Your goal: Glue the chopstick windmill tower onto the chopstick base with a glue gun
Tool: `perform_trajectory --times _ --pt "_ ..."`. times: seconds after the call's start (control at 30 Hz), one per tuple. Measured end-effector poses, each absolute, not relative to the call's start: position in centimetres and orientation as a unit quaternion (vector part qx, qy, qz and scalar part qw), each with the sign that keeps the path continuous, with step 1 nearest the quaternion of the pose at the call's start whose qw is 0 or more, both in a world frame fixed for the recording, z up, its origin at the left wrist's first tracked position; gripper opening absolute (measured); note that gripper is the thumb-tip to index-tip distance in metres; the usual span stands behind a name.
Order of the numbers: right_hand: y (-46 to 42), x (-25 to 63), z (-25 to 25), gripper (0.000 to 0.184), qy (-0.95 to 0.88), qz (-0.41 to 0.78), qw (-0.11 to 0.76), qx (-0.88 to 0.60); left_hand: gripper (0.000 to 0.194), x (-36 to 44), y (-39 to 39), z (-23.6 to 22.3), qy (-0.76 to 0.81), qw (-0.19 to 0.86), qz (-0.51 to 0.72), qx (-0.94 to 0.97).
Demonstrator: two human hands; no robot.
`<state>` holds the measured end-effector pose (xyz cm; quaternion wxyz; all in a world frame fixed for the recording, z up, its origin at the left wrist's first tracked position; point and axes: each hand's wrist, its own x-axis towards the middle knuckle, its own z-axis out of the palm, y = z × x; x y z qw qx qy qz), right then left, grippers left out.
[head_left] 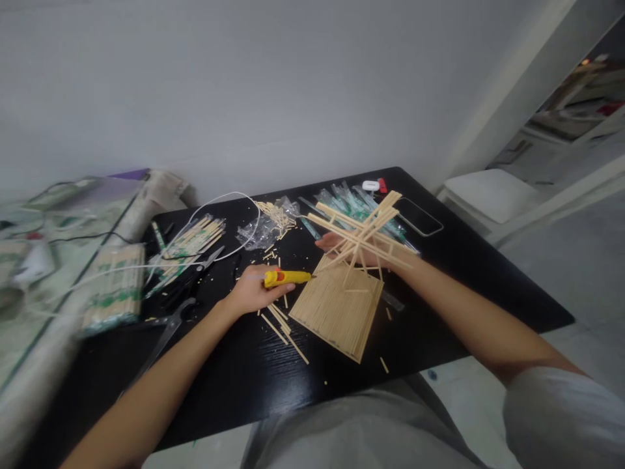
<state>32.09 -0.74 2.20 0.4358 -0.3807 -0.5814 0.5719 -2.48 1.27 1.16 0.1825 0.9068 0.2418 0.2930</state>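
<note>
My left hand [254,291] is closed round a yellow glue gun [287,278] whose nozzle points right at the base of a wooden stick model. The model has a flat square base of sticks [336,309] and a crossed frame of long sticks [364,231] rising above it. My right hand [342,247] reaches behind the frame and holds it up; its fingers are partly hidden by the sticks. Several loose sticks [280,322] lie beside my left hand on the black table [439,306].
Black scissors [188,283] and a second pair [166,329] lie left of my hand. Packs of wrapped chopsticks [188,244], a white cable [215,208], plastic wrappers [266,228], a phone [422,218] and a small white case [371,185] sit further back.
</note>
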Motion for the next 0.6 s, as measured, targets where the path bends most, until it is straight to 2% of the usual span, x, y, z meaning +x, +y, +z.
perform_trajectory --times 0.07,0.13,0.23,0.43,0.6 --pt "-0.4 32.7 1.6 0.035 -0.502 0.697 0.403 -0.315 0.049 -2.7 1.2 1.0 0.239 0.173 0.291 0.910" --pt "0.0 33.1 1.0 0.031 -0.462 0.734 0.403 -0.291 0.051 -2.7 1.0 1.0 0.237 0.168 0.285 0.913" --pt "0.4 33.3 0.3 0.025 -0.455 0.737 0.419 -0.272 0.053 -2.4 0.7 1.0 0.230 0.167 0.282 0.916" --pt "0.2 32.8 0.4 0.025 -0.473 0.734 0.396 -0.287 0.049 -1.6 0.6 0.7 0.211 0.167 0.287 0.919" --pt "-0.4 32.6 1.1 0.035 -0.429 0.752 0.412 -0.284 0.049 -1.8 0.7 0.9 0.225 0.222 0.275 0.908"
